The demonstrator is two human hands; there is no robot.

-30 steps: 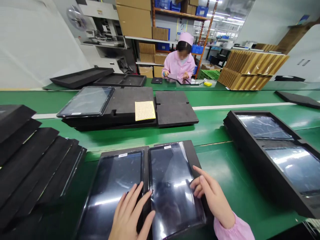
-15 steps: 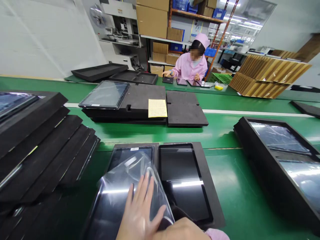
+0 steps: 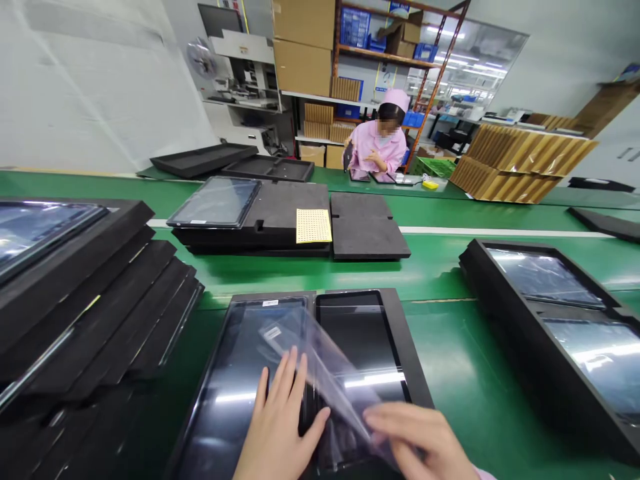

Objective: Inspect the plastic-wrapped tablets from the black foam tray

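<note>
Head view: the tray (image 3: 406,347), black foam with two pockets side by side, lies at the near edge of the belt (image 3: 450,267), in the middle. The left screen (image 3: 235,373) fills its left pocket and the right screen (image 3: 363,330) its right pocket. The left hand (image 3: 280,427) lies palm down, fully open with fingers spread. The fingers rest on the left screen and the thumb reaches across the divider between the pockets; this hand grips nothing. The right hand (image 3: 423,443) sits at the tray's near right corner with its fingertips closed on the lower end of the film (image 3: 320,363). The film is clear and lifted. It rises from the right hand up and to the left, over the divider and above both screens, and its free end hangs over the left screen. A stack (image 3: 100,300) of black foam trays, fanned out, occupies the belt's near left corner. A second tray (image 3: 480,267) holding two glossy screens lies toward the right edge, well apart from the hands. Across the belt, a far tray (image 3: 280,207) carries a tablet (image 3: 216,200) and a yellow sheet (image 3: 313,225), with a pad (image 3: 367,227) touching its right side. Beyond the far edge a person (image 3: 380,143) in pink works, with leaning cardboard (image 3: 520,160) to the right.
</note>
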